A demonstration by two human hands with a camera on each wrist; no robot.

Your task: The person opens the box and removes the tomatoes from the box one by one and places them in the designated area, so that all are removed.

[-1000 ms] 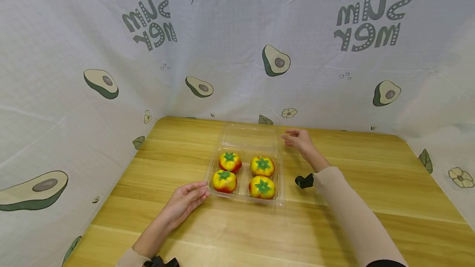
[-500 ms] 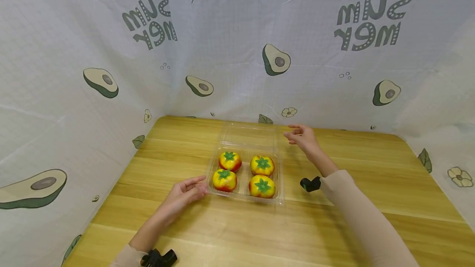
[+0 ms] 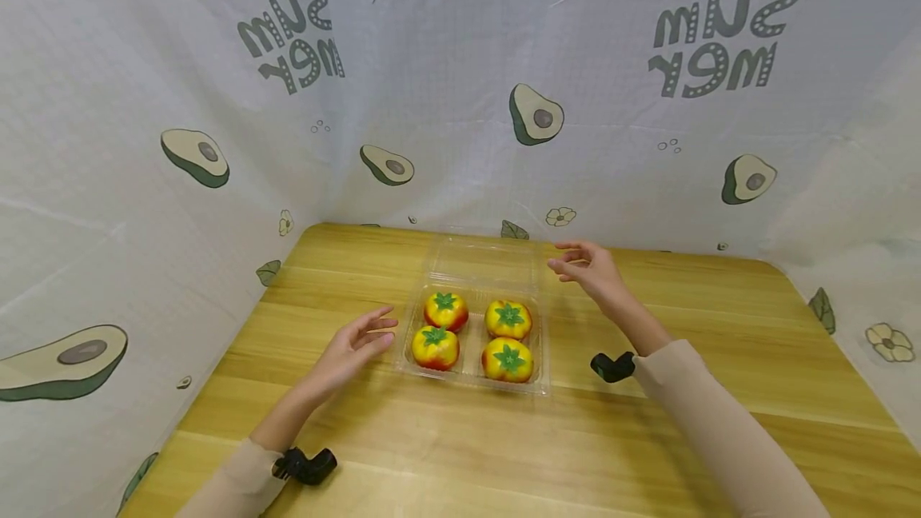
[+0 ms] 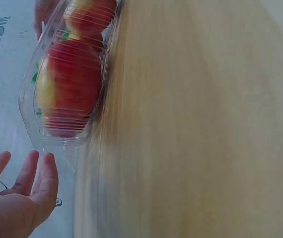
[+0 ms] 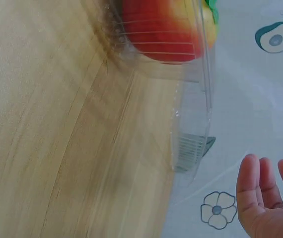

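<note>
A clear plastic clamshell box sits on the table with its lid folded back toward the cloth. Inside are several yellow-and-red fruits with green leafy tops, resembling persimmons; one is this front right fruit. My left hand hovers just left of the box, fingers loosely spread and apart from it. Beside the lid's right edge is my right hand, fingers relaxed and holding nothing. The left wrist view shows ribbed plastic over a red fruit, with the left fingers below it.
The wooden table extends around the box on all sides. A white cloth printed with avocados hangs behind and to the left. Black wrist devices are worn at both sleeves.
My left hand has let go of the box's front left corner and moved up and slightly left, fingers spreading. My right hand has shifted slightly rightward. The box and fruits stay put.
</note>
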